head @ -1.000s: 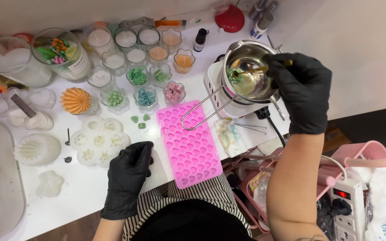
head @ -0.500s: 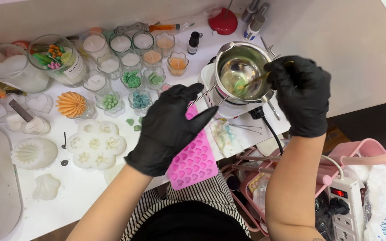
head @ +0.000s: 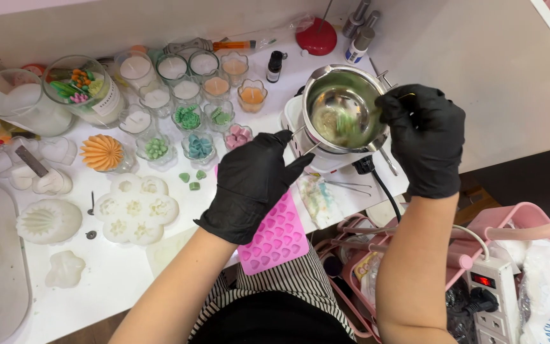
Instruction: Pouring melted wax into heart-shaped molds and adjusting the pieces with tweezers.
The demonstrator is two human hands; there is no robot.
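A steel melting pot (head: 342, 111) with green-tinted liquid sits on a small white heater (head: 293, 121) at the right end of the white table (head: 116, 280). My right hand (head: 424, 137), in a black glove, pinches a thin stirring stick over the pot's right rim; the liquid is blurred. My left hand (head: 253, 185), also gloved, lies over the pot's wire handle, with fingers and thumb closed on it at the pot's left side. A pink silicone heart mould (head: 278, 239) lies partly under that hand at the table's front edge.
Several small glass cups (head: 186, 89) of wax and coloured shapes stand at the back. Also there are a jar of flower pieces (head: 84, 89), an orange ribbed candle (head: 101, 151), a white flower mould (head: 136, 209) and tweezers (head: 345, 186). A pink basket (head: 510, 220) and power strip (head: 488, 286) sit lower right.
My left hand left the table beside the pink mould, crossed over it and reached the pot's wire handle. My right hand stays at the pot's rim with the stick.
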